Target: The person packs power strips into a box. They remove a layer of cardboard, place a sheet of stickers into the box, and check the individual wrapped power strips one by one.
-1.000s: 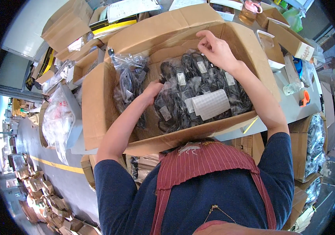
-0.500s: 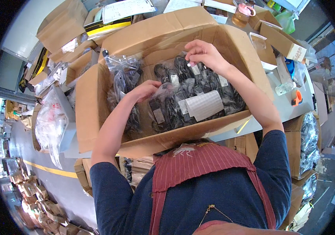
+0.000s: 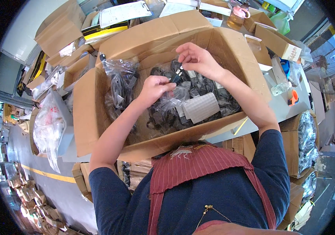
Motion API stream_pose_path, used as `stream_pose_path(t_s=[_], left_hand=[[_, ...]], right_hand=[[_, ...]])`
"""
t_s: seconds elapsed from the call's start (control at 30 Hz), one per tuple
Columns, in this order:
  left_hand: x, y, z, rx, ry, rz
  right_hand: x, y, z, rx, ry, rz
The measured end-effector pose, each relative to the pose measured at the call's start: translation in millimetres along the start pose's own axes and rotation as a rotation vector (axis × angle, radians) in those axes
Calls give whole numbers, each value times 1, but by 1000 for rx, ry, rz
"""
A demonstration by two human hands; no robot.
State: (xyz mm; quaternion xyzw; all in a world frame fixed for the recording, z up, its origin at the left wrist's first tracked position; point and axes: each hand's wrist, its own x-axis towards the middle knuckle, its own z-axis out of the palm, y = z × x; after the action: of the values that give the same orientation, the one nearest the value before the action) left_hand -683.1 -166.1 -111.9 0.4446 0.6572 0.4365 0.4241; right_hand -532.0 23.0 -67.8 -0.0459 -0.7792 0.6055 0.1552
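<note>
My left hand [image 3: 156,89] pinches a black power plug [image 3: 176,77] with bare metal prongs, over a large open cardboard box [image 3: 202,129]. Close by, my right hand [image 3: 198,62] curls its fingers, with a small white round piece [image 3: 182,67] at the thumb and fingertip, just off the prongs. Bagged black cables [image 3: 163,117] with white labels fill the middle and right of the box. Another clear-bagged bundle of cables [image 3: 120,84] lies along its left side. A white textured sheet [image 3: 201,107] rests on the bags near the front wall.
Small open cartons [image 3: 279,41] and a jug with a pink lid [image 3: 238,17] stand behind on the right. An orange tape dispenser [image 3: 292,98] sits on the grey table [image 3: 284,109]. Papers [image 3: 124,13] lie at the back. A grey bin with clear plastic bags [image 3: 50,121] is at the left.
My left hand has moved right and up, and the black plug now shows in its fingers. My right hand has shifted slightly left, so the two hands are closer together.
</note>
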Motion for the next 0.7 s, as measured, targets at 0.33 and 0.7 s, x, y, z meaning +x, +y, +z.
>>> stream_pose_path(t_s=[0.33, 0.7], left_hand=[[6, -2, 3, -126, 102, -145], [6, -5, 5, -166, 111, -156]], right_hand=[[-1, 13, 31, -273, 68, -81], [1, 25, 42, -506, 140, -200]])
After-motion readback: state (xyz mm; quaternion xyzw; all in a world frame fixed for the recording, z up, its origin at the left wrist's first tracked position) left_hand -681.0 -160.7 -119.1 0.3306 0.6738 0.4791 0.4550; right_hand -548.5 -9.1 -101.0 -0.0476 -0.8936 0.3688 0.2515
